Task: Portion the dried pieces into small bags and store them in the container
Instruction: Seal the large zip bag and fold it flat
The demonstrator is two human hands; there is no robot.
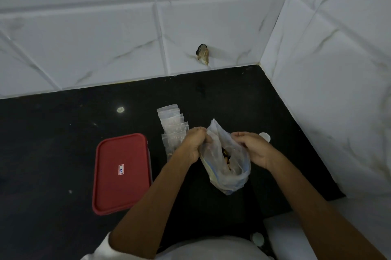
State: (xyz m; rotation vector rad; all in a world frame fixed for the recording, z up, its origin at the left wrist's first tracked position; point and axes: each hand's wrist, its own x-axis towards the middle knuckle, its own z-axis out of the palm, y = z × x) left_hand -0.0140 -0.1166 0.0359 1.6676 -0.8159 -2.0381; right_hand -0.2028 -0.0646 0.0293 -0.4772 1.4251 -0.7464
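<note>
I see the left hand (193,143) and right hand (252,147) each pinching the big bag (224,177) at its rim. Small bags (171,120) lie at its ten o'clock, the red-lidded container (121,173) at nine

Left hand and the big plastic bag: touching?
Touching. The head view shows the left hand with its fingers curled round the left rim of the big plastic bag, holding it open.

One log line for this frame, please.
left hand, right hand: grip plastic bag mouth | small bags: laid out | red-lidded container: shut
</note>
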